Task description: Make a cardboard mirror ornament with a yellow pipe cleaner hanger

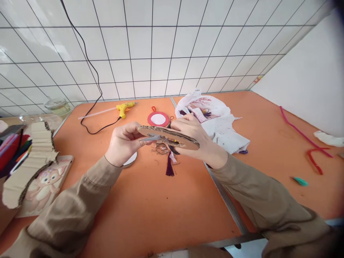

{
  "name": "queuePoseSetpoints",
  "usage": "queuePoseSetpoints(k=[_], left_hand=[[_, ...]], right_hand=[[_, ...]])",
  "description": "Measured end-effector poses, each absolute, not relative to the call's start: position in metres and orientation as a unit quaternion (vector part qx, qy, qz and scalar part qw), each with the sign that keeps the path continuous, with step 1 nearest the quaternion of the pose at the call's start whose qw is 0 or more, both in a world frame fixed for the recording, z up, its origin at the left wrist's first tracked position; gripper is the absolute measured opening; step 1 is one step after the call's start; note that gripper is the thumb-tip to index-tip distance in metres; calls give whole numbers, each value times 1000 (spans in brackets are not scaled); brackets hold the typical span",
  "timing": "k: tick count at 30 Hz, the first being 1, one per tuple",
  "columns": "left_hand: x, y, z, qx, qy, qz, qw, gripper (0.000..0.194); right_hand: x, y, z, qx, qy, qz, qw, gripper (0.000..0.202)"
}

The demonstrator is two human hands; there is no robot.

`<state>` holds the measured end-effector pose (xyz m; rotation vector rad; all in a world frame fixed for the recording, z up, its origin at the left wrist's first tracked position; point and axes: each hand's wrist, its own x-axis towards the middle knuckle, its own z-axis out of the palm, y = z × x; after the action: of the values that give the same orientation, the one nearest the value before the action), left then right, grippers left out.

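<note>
A brown cardboard ring [192,140] is held up over the table, tilted nearly edge-on. My left hand [122,142] pinches its left end between thumb and fingers. Closed around scissors [151,138], my right hand [202,138] is at the ring's right side. The silver blade reaches through the ring's opening toward my left fingers, and part of a dark handle shows below. The right fingers are partly hidden by the ring. Beneath lie a dark purple tassel [170,165] and tangled brownish scraps [162,148]. Beyond the hands lies a red-rimmed white disc [158,119] with a red loop.
A yellow glue gun [124,108] with a black cord lies at the back left. A white plastic bag [215,111] sits behind my right hand. Torn cardboard [40,143] and a picture board [47,186] are at left. Red pipe cleaners [313,161] and a green piece [300,181] lie right.
</note>
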<state>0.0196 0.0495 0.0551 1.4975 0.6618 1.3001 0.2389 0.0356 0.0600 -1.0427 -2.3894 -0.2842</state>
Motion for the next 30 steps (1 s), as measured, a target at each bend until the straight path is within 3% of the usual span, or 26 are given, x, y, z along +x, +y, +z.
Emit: queuePoseSetpoints(k=[6, 20, 30], left_hand=[[22, 49, 50, 619, 271, 543, 499, 25], [26, 48, 42, 619, 261, 568, 476, 38], [30, 44, 46, 613, 266, 557, 494, 36]], right_hand=[[240, 38, 56, -331, -882, -184, 282, 33], [237, 42, 48, -335, -887, -181, 263, 32], [236, 39, 54, -349, -876, -224, 246, 33]])
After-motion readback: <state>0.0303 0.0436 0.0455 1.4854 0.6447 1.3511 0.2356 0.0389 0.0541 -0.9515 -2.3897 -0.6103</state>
